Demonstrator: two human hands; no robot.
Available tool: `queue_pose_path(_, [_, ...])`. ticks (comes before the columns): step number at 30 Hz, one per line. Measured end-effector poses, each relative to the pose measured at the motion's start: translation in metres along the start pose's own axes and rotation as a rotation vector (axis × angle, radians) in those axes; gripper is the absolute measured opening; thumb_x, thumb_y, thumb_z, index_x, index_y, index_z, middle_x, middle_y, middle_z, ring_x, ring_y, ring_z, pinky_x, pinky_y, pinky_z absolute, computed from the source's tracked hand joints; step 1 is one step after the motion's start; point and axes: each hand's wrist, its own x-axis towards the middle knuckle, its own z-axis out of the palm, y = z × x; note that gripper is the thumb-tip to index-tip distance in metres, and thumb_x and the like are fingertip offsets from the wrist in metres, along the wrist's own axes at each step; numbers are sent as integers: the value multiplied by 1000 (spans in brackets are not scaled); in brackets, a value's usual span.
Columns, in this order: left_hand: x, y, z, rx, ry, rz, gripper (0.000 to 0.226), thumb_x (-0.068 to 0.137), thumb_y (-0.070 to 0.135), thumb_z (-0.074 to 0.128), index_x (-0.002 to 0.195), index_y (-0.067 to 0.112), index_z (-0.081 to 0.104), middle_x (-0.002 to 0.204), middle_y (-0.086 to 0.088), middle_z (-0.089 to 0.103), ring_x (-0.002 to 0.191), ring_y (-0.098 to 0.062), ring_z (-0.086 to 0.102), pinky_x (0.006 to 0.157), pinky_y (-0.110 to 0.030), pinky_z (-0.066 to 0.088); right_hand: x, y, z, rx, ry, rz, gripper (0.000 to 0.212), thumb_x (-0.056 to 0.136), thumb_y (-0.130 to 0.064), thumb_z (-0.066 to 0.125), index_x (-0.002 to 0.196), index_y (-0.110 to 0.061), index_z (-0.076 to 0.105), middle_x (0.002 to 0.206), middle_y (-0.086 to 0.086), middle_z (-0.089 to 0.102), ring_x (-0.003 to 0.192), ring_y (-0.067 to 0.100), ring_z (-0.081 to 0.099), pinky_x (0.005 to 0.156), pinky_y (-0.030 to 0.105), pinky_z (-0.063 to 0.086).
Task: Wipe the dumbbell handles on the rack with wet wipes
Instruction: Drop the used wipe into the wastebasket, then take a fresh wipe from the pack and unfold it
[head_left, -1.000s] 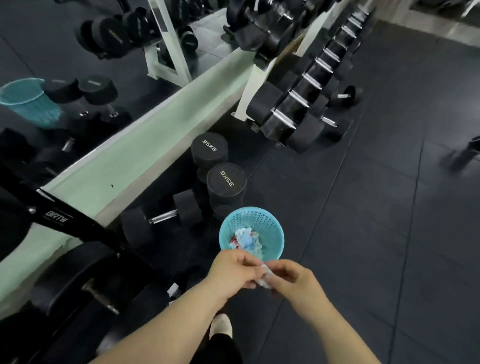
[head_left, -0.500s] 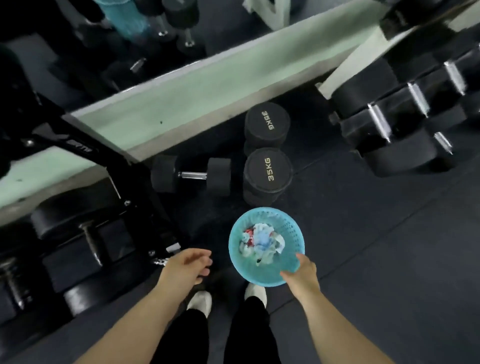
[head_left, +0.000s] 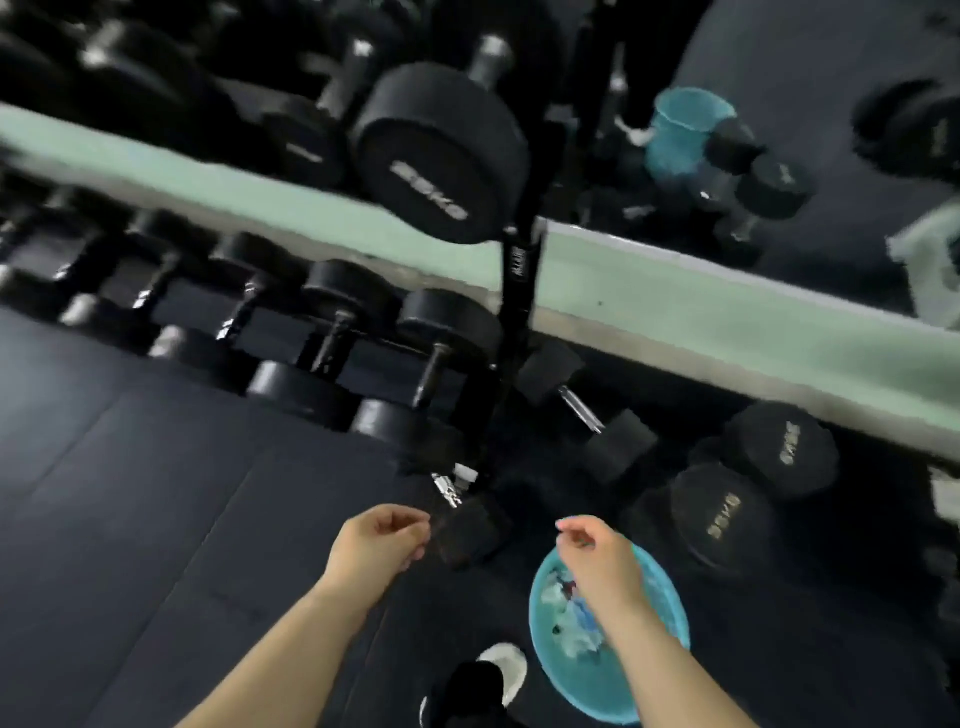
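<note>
Right hand (head_left: 597, 561) is lifting off the teal basket (head_left: 602, 696) of used wipes (head_left: 569, 610); left hand (head_left: 379, 540) is hanging beside it, both loosely curled and holding nothing. Racked dumbbells (head_left: 337, 291) are sitting ahead-left: heavy, rigid, probably best wiped in place, round the bar between heads

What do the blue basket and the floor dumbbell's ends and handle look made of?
Basket: probably plastic, bright turquoise with a thin moulded rim. Dumbbell ends: matte black, likely rubber-coated. Handle: bare metal, judging by its shiny silver glint. Blur leaves finer texture unclear.
</note>
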Motion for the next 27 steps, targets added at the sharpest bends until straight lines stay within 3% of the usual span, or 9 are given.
queue_pose_path(4, [-30, -53, -78, -206, 255, -12, 21, 81, 0, 62, 69, 17, 65, 59, 2, 63, 63, -16, 56, 69, -29, 47, -25, -64, 65, -193, -271, -320, 15, 85, -7, 54, 96, -9, 65, 88, -7, 59, 85, 11, 55, 71, 15, 37])
queue_pose_path(8, [-97, -141, -141, -458, 509, -88, 19, 83, 0, 59, 72, 14, 64, 61, 0, 61, 60, -14, 54, 61, -23, 44, -85, -93, 147, -361, -471, -554, 13, 85, -7, 56, 93, -11, 65, 81, -3, 59, 79, 11, 53, 58, 11, 35])
queue_pose_path(12, [-185, -231, -185, -670, 746, -189, 19, 86, 0, 54, 74, 12, 63, 67, -3, 61, 61, -14, 53, 61, -24, 44, -174, -88, 223, -474, -726, -649, 13, 87, -9, 53, 90, -18, 61, 82, -8, 58, 81, 12, 54, 59, 5, 38])
queue_pose_path(16, [-267, -299, -217, -806, 964, -262, 21, 87, 1, 53, 73, 13, 62, 68, -3, 62, 60, -13, 53, 58, -23, 43, -262, -72, 291, -510, -945, -726, 26, 86, -5, 53, 75, -28, 57, 82, -8, 60, 85, 18, 59, 77, 29, 48])
queue_pose_path(19, [-314, -339, -242, -870, 1113, -286, 21, 87, 0, 53, 72, 13, 62, 67, -4, 63, 59, -14, 53, 58, -23, 43, -321, -65, 339, -533, -1069, -779, 29, 85, -4, 54, 72, -30, 57, 78, -8, 61, 80, 18, 59, 76, 30, 47])
queue_pose_path(27, [-332, -410, -332, -941, 1320, -328, 23, 88, 2, 51, 72, 15, 61, 70, -3, 62, 63, -14, 55, 60, -21, 43, -413, -68, 483, -677, -1295, -913, 29, 83, -5, 54, 69, -30, 56, 72, -11, 58, 71, 11, 55, 76, 27, 45])
